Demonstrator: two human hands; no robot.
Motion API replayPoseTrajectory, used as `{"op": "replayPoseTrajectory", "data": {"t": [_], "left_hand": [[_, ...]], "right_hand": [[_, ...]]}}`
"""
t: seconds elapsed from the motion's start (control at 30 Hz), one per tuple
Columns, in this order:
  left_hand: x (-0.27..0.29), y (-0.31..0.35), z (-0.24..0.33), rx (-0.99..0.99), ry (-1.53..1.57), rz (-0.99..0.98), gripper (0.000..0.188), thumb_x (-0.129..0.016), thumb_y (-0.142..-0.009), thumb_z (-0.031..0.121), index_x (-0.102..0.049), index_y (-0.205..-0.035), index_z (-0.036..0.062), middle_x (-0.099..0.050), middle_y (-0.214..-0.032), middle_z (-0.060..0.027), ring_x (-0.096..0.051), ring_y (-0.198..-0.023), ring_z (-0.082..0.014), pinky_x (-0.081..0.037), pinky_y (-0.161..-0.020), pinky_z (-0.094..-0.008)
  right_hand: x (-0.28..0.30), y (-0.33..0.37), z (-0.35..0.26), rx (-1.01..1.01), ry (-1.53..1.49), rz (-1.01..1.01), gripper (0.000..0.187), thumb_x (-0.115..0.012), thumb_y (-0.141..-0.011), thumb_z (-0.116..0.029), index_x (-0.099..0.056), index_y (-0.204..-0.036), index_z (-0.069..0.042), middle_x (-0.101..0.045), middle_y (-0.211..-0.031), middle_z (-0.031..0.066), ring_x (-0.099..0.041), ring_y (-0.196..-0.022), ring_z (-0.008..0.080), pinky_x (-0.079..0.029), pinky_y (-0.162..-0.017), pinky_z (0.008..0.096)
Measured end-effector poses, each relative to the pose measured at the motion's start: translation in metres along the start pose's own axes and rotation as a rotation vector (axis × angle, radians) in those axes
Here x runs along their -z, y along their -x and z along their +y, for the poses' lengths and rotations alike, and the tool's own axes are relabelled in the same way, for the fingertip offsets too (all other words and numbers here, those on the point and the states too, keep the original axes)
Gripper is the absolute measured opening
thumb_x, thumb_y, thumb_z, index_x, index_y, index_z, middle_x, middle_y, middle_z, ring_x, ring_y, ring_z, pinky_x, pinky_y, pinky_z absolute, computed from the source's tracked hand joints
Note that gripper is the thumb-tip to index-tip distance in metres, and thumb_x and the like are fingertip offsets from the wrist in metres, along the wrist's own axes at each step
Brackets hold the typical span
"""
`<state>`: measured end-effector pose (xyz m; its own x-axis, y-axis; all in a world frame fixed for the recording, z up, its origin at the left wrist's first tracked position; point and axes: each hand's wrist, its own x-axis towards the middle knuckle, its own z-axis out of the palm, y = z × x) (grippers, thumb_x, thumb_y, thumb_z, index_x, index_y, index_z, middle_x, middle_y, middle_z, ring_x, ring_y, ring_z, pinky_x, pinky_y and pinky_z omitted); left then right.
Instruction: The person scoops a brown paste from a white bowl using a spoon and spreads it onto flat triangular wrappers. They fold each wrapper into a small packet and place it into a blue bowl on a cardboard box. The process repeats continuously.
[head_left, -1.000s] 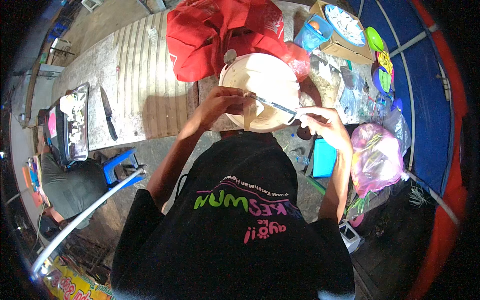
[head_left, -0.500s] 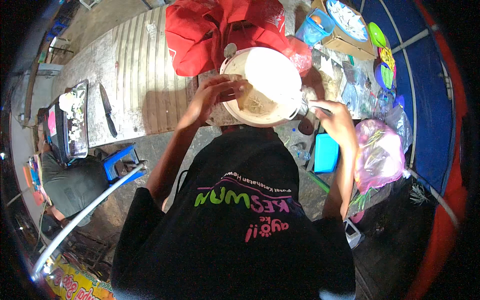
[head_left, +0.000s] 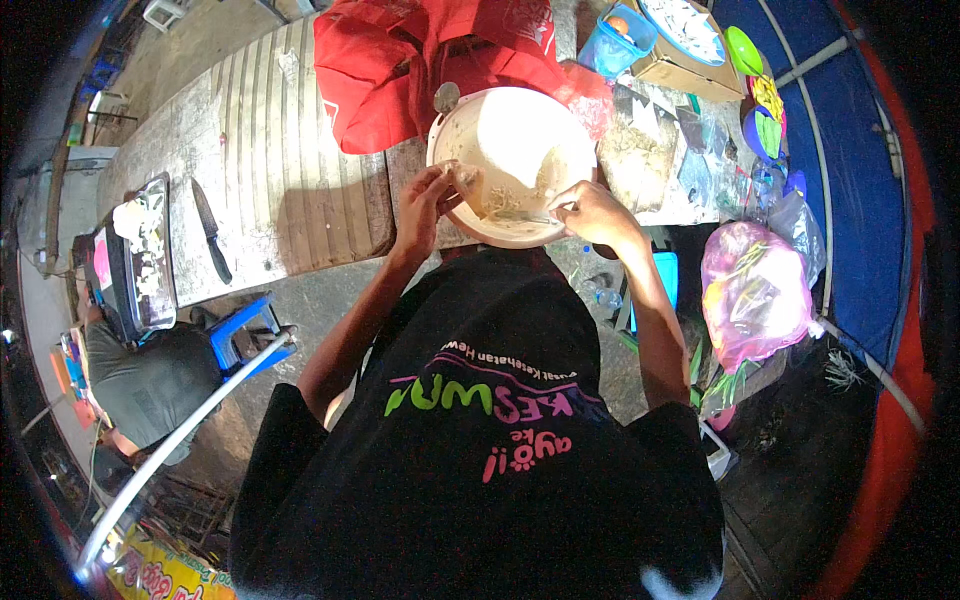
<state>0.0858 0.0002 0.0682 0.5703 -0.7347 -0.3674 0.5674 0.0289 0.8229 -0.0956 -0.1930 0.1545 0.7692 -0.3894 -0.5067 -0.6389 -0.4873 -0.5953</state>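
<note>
Two hands work over one white bowl. The left hand (head_left: 428, 193) has its thumb and fingers pinched on one thin, translucent sheet (head_left: 474, 193), which hangs above the near left of the bowl (head_left: 520, 130). The right hand (head_left: 590, 212) is curled, fingertips closed on one metal utensil (head_left: 518, 216) pointing left toward the sheet; its exact kind is too small to tell. Pale scraps lie in the bowl between the hands.

Beyond the left hand is one red bag (head_left: 375, 85) with white printing. Well left of it lie one knife (head_left: 211, 232) and one tray (head_left: 165, 310) of white pieces. Beyond the right hand stand one blue tub (head_left: 612, 52) and one plate of white pieces; to its right hangs one pink bag (head_left: 755, 290). Below both hands, the black shirt (head_left: 470, 530) bears inverted green, purple, pink and white lettering.
</note>
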Motion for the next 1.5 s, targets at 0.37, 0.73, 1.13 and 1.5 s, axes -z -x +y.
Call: {"op": "replayPoseTrajectory", "data": {"t": [0.37, 0.73, 1.13, 1.5], "left_hand": [[0.0, -0.005, 0.017, 0.094, 0.389, 0.061, 0.029, -0.051, -0.098, 0.014, -0.051, -0.124, 0.0, -0.064, -0.117, -0.0138, -0.066, -0.103, -0.0238, -0.056, -0.092, -0.0348], [-0.019, -0.012, 0.032, 0.108, 0.214, 0.094, 0.028, -0.048, -0.1, 0.017, -0.051, -0.122, 0.0008, -0.066, -0.111, -0.0151, -0.069, -0.096, -0.024, -0.059, -0.085, -0.0348], [-0.041, 0.005, 0.041, 0.043, 0.105, -0.009, 0.024, -0.042, -0.101, 0.015, -0.051, -0.116, -0.0013, -0.067, -0.108, -0.0186, -0.07, -0.092, -0.025, -0.059, -0.085, -0.0375], [-0.052, 0.014, 0.057, 0.103, 0.225, 0.037, 0.025, -0.043, -0.099, 0.013, -0.049, -0.117, -0.0039, -0.065, -0.108, -0.0206, -0.07, -0.092, -0.0283, -0.06, -0.084, -0.038]], "right_hand": [[0.032, 0.045, 0.058, -0.024, -0.717, -0.15, 0.032, -0.064, -0.092, -0.02, -0.067, -0.119, -0.002, -0.063, -0.073, 0.0018, -0.043, -0.051, 0.0027, -0.031, -0.043, 0.0179], [0.04, 0.082, 0.041, 0.057, -0.743, 0.081, 0.028, -0.061, -0.095, -0.015, -0.066, -0.12, -0.003, -0.063, -0.074, -0.0009, -0.044, -0.054, 0.0018, -0.031, -0.044, 0.0187], [0.044, 0.076, 0.012, 0.1, -0.718, 0.043, 0.028, -0.061, -0.096, -0.017, -0.066, -0.12, -0.003, -0.061, -0.075, -0.0011, -0.044, -0.055, 0.0022, -0.033, -0.046, 0.0185], [0.025, 0.077, 0.007, 0.178, -0.611, 0.188, 0.026, -0.064, -0.094, -0.011, -0.068, -0.119, -0.003, -0.067, -0.081, 0.0015, -0.052, -0.065, 0.0046, -0.043, -0.057, 0.0219]]}}
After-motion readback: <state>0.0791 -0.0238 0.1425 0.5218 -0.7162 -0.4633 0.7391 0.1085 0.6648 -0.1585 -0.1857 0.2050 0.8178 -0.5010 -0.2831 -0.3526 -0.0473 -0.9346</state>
